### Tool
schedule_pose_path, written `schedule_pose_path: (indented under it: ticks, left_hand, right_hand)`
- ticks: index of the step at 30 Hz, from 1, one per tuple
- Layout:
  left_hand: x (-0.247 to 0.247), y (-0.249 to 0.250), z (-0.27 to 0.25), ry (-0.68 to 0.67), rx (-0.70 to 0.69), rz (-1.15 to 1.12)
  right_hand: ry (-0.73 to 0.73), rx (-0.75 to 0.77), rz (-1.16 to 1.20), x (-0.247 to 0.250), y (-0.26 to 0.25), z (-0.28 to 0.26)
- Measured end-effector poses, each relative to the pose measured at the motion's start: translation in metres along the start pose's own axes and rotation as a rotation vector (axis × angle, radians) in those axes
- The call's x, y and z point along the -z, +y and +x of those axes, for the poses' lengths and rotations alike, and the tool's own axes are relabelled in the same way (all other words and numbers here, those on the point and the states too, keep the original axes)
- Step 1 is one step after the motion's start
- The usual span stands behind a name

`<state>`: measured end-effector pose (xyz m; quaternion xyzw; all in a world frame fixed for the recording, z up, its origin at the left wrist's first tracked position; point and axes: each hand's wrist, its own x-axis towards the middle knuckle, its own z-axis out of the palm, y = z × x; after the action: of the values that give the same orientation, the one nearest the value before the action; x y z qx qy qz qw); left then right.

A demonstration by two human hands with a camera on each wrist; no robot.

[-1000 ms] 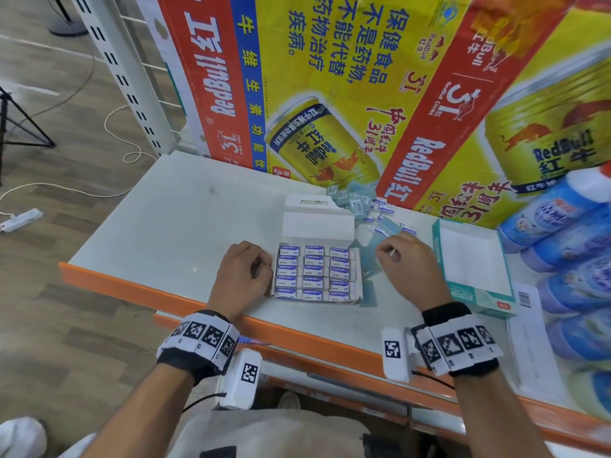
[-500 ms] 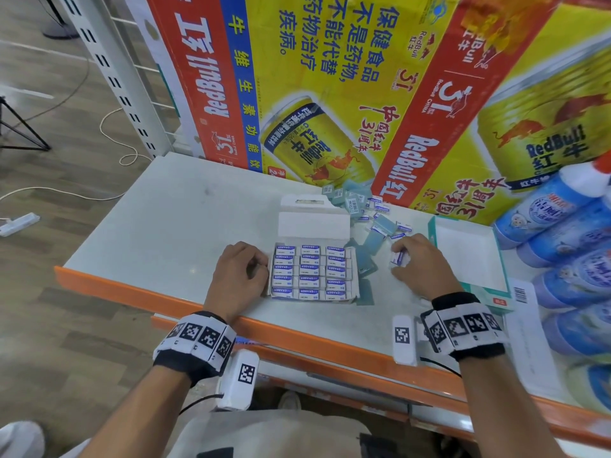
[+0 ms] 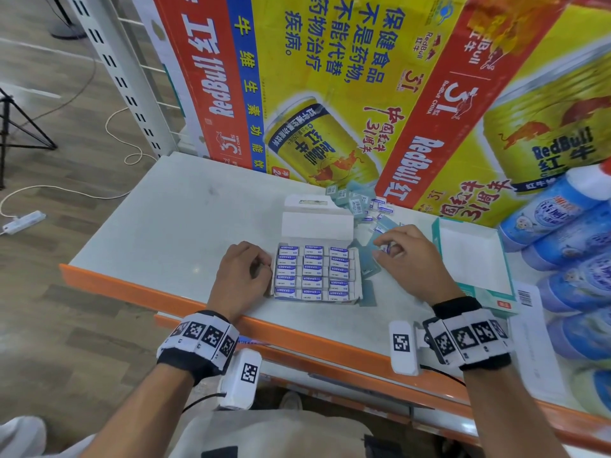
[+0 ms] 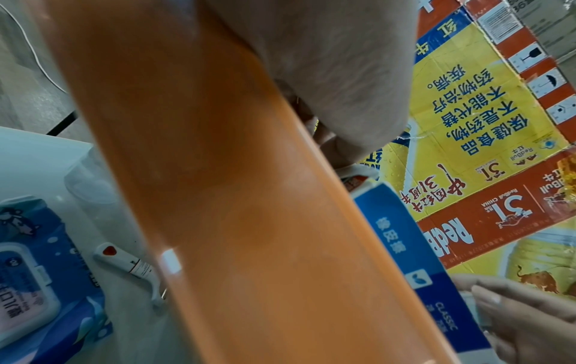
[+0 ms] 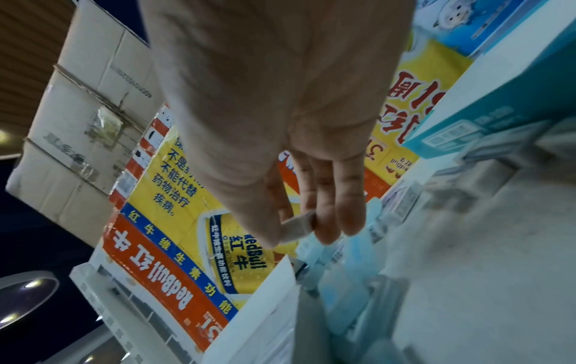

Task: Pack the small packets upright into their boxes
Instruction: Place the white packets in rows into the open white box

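Observation:
An open white eraser box (image 3: 359, 285) lies near the shelf's front edge, its flap folded back and rows of blue-and-white eraser packets (image 3: 313, 272) standing in it. My left hand (image 3: 261, 269) rests with curled fingers against the box's left wall. In the left wrist view only the heel of that hand and the box's blue side (image 4: 414, 266) show. My right hand (image 3: 383, 254) hovers just right of the box and pinches one small packet (image 5: 296, 227) between thumb and fingers. Loose packets (image 3: 358, 201) lie in a heap behind the box.
An open teal box (image 3: 436, 239) stands right of my right hand. Blue bottles (image 3: 562, 226) lie stacked at the far right. Large Red Bull cartons (image 3: 330, 94) wall off the back. The shelf's orange front edge (image 3: 139, 289) runs below both wrists.
My right hand went out to the loose packets right of the box, took one and came back toward the box. The left hand has stayed put.

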<state>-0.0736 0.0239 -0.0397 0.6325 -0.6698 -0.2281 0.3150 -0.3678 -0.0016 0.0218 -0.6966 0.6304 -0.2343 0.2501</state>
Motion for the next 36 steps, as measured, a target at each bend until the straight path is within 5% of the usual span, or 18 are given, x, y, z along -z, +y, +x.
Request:
schedule_pose_path:
  ticks: [5,10,17,36]
  left_hand:
    - [0.000,-0.001,0.000,0.003,-0.002,-0.003]
    - [0.000,0.000,0.000,0.008,0.007,-0.013]
    - [0.000,0.000,0.000,0.001,0.012,-0.013]
    - [0.000,0.000,0.001,-0.005,0.007,-0.008]
  right_hand:
    - [-0.113,0.148,0.025,-0.003,-0.017,-0.005]
    - [-0.226,0.108,0.094,-0.006,-0.027,-0.013]
    - [-0.285,0.255,-0.152,-0.012,-0.034,-0.018]
    - [-0.317,0.234,-0.202,-0.029,-0.035,-0.016]
